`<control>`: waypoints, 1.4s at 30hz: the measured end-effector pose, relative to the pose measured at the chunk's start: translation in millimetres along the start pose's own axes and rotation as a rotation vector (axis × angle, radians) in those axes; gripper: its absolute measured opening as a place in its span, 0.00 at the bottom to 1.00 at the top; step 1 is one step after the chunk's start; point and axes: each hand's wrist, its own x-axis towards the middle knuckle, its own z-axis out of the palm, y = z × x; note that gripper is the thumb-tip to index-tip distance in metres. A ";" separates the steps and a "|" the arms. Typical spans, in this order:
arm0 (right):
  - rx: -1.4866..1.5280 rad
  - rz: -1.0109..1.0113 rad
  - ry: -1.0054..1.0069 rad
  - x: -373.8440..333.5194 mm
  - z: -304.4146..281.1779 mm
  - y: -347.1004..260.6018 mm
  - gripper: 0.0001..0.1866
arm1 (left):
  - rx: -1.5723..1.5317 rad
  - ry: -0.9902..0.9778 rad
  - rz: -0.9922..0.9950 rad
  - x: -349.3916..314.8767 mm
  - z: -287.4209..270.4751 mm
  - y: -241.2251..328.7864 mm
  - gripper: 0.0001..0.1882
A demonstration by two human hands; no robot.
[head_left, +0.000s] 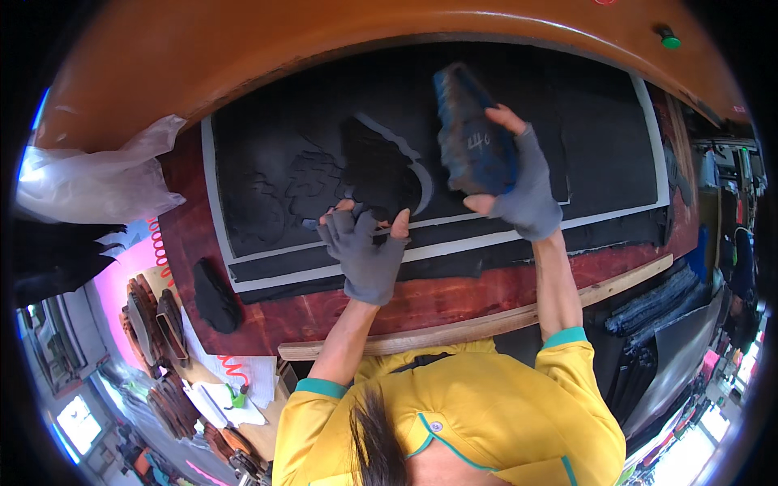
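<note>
One red-brown worktable carries a black sheet with pale edges; places below are taken from this sheet. Right hand, in a grey fingerless glove, is over the sheet's right half, thumb and fingers clamped about a blue-edged cutting die. Left hand, gloved alike, is at the sheet's near side, left of its middle; thumb spread from bent fingers, fingertips at a jagged black cut piece. Cannot tell whether they pinch it. Key relation: die lies right of the piece, its long axis running near to far across the sheet, far end leaning left; right hand nearer. Die blurred; contact with sheet unclear.
</note>
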 end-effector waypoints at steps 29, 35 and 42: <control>-0.536 -0.267 0.172 -3.6 8.1 50.5 0.41 | 0.196 0.559 0.592 195.0 39.7 48.9 0.35; -0.534 -0.154 -0.100 -32.1 21.1 82.0 0.18 | 0.272 0.488 0.767 270.0 61.3 73.4 0.36; -0.658 -0.282 -0.086 -1.1 28.2 96.8 0.11 | 0.138 -0.061 0.376 74.9 59.3 23.2 0.34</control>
